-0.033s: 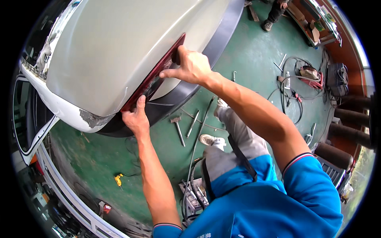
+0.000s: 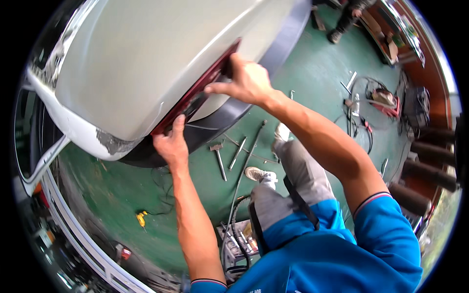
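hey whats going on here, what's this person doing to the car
A person in a blue shirt has both bare hands on a long dark red light strip set into a pale car body panel. The left hand grips its lower end, the right hand presses on its upper end. A hammer and other tools lie on the green floor.

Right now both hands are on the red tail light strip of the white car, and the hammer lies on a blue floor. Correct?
Not quite: the floor is green, not blue, in the head view. Left hand and right hand are on the red tail light strip of the white car; the hammer lies on the floor.
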A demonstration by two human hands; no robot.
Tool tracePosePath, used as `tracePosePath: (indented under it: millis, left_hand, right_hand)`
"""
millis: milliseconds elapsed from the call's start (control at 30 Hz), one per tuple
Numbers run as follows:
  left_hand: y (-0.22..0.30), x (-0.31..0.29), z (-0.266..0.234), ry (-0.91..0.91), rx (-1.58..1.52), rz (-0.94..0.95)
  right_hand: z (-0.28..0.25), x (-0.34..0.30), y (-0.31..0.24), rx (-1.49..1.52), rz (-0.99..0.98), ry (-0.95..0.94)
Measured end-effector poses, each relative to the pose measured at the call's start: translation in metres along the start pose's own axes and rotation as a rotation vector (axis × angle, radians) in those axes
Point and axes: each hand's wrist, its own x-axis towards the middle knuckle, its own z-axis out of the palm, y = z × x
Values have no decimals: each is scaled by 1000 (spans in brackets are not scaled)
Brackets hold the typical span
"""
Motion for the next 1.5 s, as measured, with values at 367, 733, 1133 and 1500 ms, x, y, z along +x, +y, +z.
tracePosePath:
  millis: [367, 733, 1133, 1500]
  left_hand:
    - [-45, -9, 23, 241, -30, 124]
    - [-46, -10, 48, 363, 3, 168]
    - [-63, -3, 37, 385, 76, 290]
    - [-43, -2, 52, 440, 95, 277]
  right_hand:
    - [30, 4, 15, 290, -52, 44]
    - [30, 23, 43, 386, -275, 116]
    - [40, 25, 59, 496, -366, 76]
    - [28, 27, 45, 438, -235, 79]
